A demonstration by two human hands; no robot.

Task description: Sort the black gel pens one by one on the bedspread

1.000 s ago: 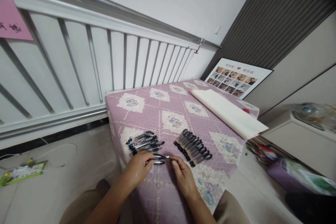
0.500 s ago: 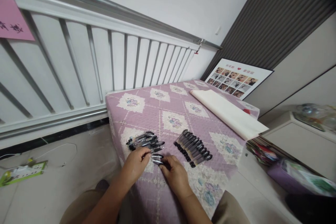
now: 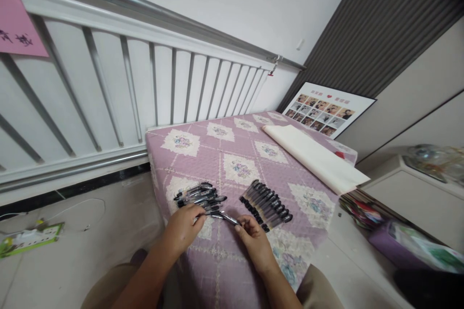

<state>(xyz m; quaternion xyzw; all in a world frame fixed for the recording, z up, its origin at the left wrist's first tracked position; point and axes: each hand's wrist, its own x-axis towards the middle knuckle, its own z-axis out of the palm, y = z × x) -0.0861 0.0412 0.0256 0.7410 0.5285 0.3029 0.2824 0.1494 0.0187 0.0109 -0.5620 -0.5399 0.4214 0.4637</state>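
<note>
My right hand (image 3: pixel 253 240) is closed in a pinch around the end of a black-and-clear pen (image 3: pixel 229 217), which slants up and left toward the pile. My left hand (image 3: pixel 186 228) lies at the front edge of a loose pile of pens (image 3: pixel 198 194), thumb and finger together by a pen (image 3: pixel 213 212) that sticks out to the right. Its fingertips are partly hidden. To the right, several similar pens form a neat slanted row (image 3: pixel 267 203), side by side with dark ends aligned.
The pens lie on a bed with a purple floral cover (image 3: pixel 206 164). Farther back is a folded cream sheet (image 3: pixel 313 159), with a photo board (image 3: pixel 328 108) behind it. A white radiator (image 3: pixel 159 82) lines the left wall. A power strip (image 3: pixel 32 239) rests on the floor.
My right hand has moved slightly right, drawing a pen out at a slant from beside my left hand. My left hand has shifted slightly left. The neat row looks unchanged.
</note>
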